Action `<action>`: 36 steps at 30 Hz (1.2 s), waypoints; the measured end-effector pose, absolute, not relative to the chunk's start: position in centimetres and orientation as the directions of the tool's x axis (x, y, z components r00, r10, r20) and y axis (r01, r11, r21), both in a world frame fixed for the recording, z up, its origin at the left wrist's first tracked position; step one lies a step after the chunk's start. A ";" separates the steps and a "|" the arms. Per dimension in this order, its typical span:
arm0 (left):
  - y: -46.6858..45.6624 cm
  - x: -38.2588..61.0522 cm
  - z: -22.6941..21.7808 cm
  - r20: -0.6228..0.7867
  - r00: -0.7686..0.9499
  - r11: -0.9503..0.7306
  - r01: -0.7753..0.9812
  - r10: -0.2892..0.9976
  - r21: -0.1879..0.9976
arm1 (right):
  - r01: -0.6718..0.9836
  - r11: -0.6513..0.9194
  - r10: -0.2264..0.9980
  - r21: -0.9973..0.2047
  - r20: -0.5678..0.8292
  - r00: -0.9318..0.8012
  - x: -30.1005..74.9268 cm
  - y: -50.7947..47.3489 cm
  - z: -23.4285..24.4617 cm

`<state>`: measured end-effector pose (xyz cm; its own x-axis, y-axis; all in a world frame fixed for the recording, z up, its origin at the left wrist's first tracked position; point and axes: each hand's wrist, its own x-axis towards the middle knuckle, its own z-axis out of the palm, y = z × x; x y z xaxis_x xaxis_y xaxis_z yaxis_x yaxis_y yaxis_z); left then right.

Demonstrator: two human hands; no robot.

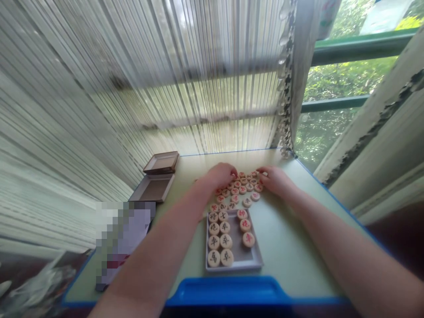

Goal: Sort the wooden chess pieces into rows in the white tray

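Loose round Chinese chess pieces (pixel 243 190) with red or black characters lie in a cluster on the pale green table. At the cluster's far left edge is my left hand (pixel 222 175), fingers curled, with a red-marked piece at the fingertips. My right hand (pixel 275 180) reaches the far right edge, thumb and fingers apart, touching or nearly touching the outer pieces. Nearer me stands a shallow open box (pixel 255 256). Two columns of black-marked pieces (pixel 225 241) fill its left side, and three red-marked pieces (pixel 245 225) line its right.
Shallow brown-lined boxes (pixel 155 187) sit at the table's left far edge. A pixelated flat object (pixel 127 243) lies left of my forearm. The table (pixel 291 247) has a blue rim with a raised blue handle (pixel 232 287) at the front. Sheer curtains (pixel 198 88) hang behind.
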<state>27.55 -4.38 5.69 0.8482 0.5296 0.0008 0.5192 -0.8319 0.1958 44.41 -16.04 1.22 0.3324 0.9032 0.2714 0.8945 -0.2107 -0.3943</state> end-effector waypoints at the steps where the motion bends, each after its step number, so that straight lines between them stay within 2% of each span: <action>1: -4.2 27.4 6.0 -0.007 0.839 -0.816 0.531 0.544 0.228 | 0.898 -0.199 0.906 -0.392 0.276 0.321 44.4 -16.0 1.2; 3: -3.9 26.8 6.7 -0.022 0.818 -0.782 0.557 0.575 0.282 | 0.907 -0.171 0.915 -0.385 0.280 0.291 44.3 -15.9 1.0; 5: -3.6 26.1 7.7 -0.070 0.802 -0.761 0.587 0.593 0.275 | 0.914 -0.153 0.922 -0.376 0.278 0.269 44.2 -15.9 1.0; 10: -3.5 24.6 9.7 -0.347 0.749 -0.789 0.612 0.564 0.040 | 0.927 -0.173 0.881 -0.332 0.368 0.296 42.9 -16.1 1.2; 12: -3.6 24.3 10.1 -0.383 0.735 -0.795 0.607 0.559 0.004 | 0.938 -0.093 0.874 -0.334 0.423 0.237 41.7 -16.1 1.5; 15: -3.8 24.1 10.4 -0.417 0.709 -0.788 0.615 0.569 -0.030 | 0.932 0.083 0.898 -0.354 0.432 0.084 39.7 -16.0 1.9; 18: -3.9 24.2 10.4 -0.414 0.699 -0.783 0.619 0.583 -0.059 | 0.925 0.143 0.912 -0.353 0.410 0.016 38.3 -15.8 2.2; 23: -4.2 24.7 9.8 -0.331 0.770 -0.811 0.584 0.545 0.023 | 0.941 0.055 0.922 -0.335 0.378 0.081 38.2 -15.8 2.2; 26: -4.7 25.1 9.2 -0.285 0.789 -0.820 0.572 0.544 0.020 | 0.946 0.050 0.933 -0.320 0.354 0.071 38.4 -15.9 2.1; 36: -5.5 25.4 8.9 -0.283 0.808 -0.823 0.560 0.517 0.093 | 0.942 0.052 0.916 -0.332 0.393 0.087 38.6 -16.0 2.1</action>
<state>25.40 -5.54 8.93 0.8077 0.5173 -0.2828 0.5598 -0.8234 0.0926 38.60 -15.96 2.11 0.0874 0.9156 0.3925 0.9420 0.0522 -0.3316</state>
